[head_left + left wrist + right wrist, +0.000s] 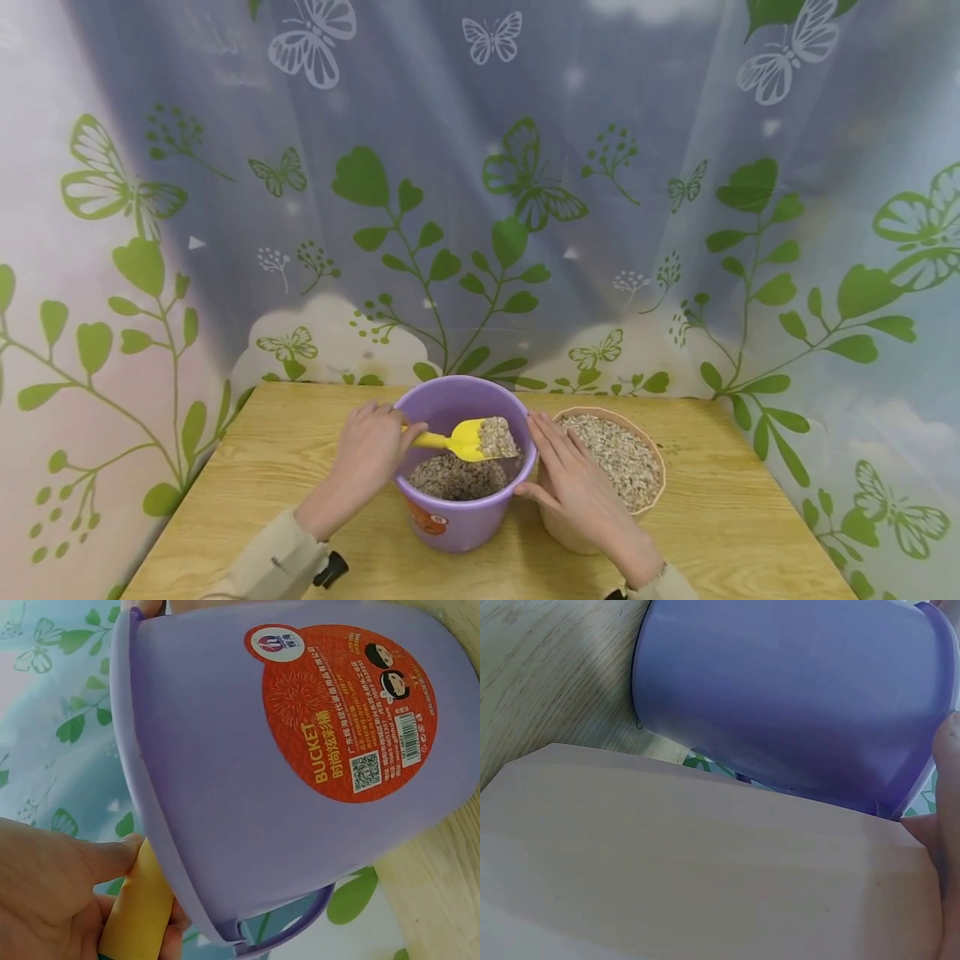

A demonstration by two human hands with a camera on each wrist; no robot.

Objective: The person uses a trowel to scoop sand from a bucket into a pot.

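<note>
My left hand (366, 450) grips the handle of a yellow toy shovel (467, 442), its scoop held over the mouth of a purple bucket (480, 529). Pale flaky grains (497, 437) lie on the scoop. Darker grainy material (457, 477) covers the bucket's bottom. In the left wrist view, thumb and fingers wrap the yellow handle (142, 907) beside the bucket's rim. My right hand (577, 483) has its fingers extended and touches the bucket's right rim, lying partly over a tan pot (564, 531) filled with pale flakes (626, 462).
Bucket and pot stand side by side on a wooden table (285, 450). Behind the table hangs a curtain (465, 275) printed with leaves and butterflies. A purple bail handle (300, 926) hangs at the bucket's side in the left wrist view.
</note>
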